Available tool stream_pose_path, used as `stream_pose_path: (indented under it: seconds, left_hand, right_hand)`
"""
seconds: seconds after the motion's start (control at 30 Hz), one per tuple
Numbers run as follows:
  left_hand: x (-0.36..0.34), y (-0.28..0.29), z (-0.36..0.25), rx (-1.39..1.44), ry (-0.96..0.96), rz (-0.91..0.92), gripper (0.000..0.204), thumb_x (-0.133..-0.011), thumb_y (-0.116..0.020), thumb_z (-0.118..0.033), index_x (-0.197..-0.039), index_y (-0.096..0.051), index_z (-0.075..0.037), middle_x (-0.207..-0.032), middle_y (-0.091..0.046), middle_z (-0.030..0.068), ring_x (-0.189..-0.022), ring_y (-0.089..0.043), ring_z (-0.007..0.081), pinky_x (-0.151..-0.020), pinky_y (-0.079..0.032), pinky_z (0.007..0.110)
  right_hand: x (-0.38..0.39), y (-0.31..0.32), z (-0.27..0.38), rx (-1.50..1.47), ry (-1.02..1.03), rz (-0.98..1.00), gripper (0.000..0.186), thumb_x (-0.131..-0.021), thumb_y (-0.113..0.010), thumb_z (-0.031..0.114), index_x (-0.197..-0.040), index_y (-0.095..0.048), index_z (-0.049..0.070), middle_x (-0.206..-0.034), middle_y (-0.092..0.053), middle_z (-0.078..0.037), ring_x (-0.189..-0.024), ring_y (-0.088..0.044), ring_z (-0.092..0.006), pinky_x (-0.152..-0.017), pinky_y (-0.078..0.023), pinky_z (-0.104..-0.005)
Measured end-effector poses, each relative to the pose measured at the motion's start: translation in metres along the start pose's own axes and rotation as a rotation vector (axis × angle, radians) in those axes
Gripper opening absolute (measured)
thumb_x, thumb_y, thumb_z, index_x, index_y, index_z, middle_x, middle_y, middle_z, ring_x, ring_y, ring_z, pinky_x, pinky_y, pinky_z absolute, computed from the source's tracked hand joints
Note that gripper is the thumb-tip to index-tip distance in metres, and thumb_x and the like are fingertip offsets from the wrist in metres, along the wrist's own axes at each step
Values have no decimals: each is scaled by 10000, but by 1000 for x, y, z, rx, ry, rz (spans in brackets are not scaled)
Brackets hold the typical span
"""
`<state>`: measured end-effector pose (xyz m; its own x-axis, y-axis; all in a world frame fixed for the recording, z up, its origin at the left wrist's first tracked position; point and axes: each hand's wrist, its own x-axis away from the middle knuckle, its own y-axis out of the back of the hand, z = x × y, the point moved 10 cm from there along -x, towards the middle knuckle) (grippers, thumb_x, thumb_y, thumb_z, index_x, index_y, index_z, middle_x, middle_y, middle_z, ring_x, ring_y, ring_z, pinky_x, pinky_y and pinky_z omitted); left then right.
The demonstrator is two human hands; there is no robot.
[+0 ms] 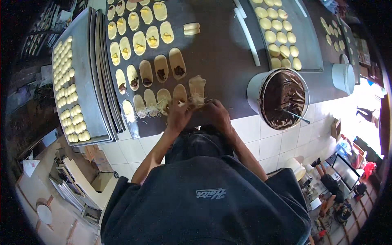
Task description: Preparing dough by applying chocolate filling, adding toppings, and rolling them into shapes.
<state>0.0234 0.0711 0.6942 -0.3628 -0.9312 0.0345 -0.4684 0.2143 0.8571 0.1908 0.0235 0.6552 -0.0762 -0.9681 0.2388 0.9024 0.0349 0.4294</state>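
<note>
At the table's near edge, several flattened oval dough pieces lie in a row, some with pale shreds (151, 110) on their near ends. My left hand (179, 117) is bent over the near end of one dough piece (179, 92), its fingers drawn together. What they hold is hidden. Just to the right, my right hand (218, 116) has curled fingers by the near end of the rightmost dough piece (197, 85), where pale shreds (198, 100) lie. Whatever is in those fingers is too small to tell. Farther up, other dough ovals carry dark brown filling (179, 70) or yellow filling (152, 40).
A bucket of brown spread (283, 98) with a utensil stands at the right edge. Stacked trays (98, 114) hold shaped dough on the left; another tray (314, 53) with round dough is at the right. A white rod (249, 41) and two dough rolls (191, 28) lie on the table.
</note>
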Motion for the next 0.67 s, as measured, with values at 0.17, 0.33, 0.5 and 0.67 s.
stream_pose_path:
  seconds: [0.17, 0.33, 0.5, 0.67]
  left_hand:
    - [31, -36, 19, 10, -80, 1, 236, -787, -655, -239, -1016, -659, -182, -1081, -499, 70, -975, -479, 287, -800, -399, 382]
    - [28, -23, 4, -101, -180, -85, 200, -821, -624, -227, -1015, -646, -180, -1060, -506, 73, -967, -493, 298, -782, -448, 397]
    - [0, -15, 15, -18, -91, -51, 212, -821, -610, -218, -1029, -637, -184, -1071, -504, 88, -981, -493, 301, -814, -439, 406]
    - [-12, -36, 30, 4, -34, 74, 308, -781, -658, -224, -1081, -611, -166, -1114, -497, 99, -1002, -487, 281, -893, -395, 488]
  right_hand:
    - [10, -14, 27, -42, 81, 30, 211, -862, -596, 138, -1038, -633, 28, -1040, -578, -79, -905, -560, -225, -762, -456, -278]
    - [10, -15, 47, 230, 461, -1, 203, -832, -613, 105, -1029, -645, 64, -1048, -565, -81, -875, -560, -246, -733, -456, -298]
    - [-27, -13, 26, 320, 220, 49, 201, -825, -628, 98, -1024, -651, 78, -1024, -562, -92, -857, -562, -251, -721, -459, -322]
    - [-43, -19, -2, 371, 135, 60, 289, -796, -668, 162, -1073, -630, 90, -1049, -568, -100, -919, -561, -251, -785, -474, -335]
